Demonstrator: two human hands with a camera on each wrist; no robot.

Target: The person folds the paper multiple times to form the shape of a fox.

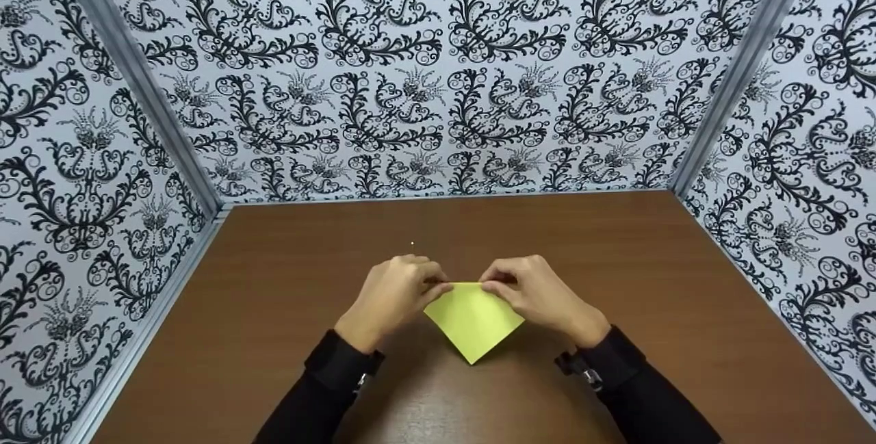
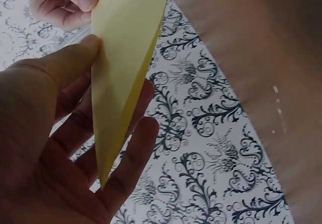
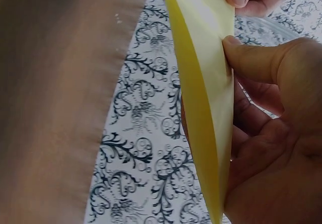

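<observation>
A yellow sheet of paper (image 1: 473, 324), folded along its top edge, hangs point-down between the two hands in the head view. My left hand (image 1: 400, 293) pinches the fold's left part between thumb and fingers. At the right part of the same edge, my right hand (image 1: 547, 297) pinches it likewise. Both wrist views show the folded paper (image 2: 121, 48) from the side, its two layers slightly apart along the lower edges. In the right wrist view the thumb (image 3: 254, 60) presses the fold, and the other fingers lie partly hidden behind the paper (image 3: 201, 83).
A brown wooden table (image 1: 308, 245) lies under the hands. Black-and-white patterned walls (image 1: 424, 88) stand at the back and both sides, with grey metal posts (image 1: 147, 88) at the corners. A tiny white speck (image 1: 412, 243) shows on the tabletop beyond the left hand.
</observation>
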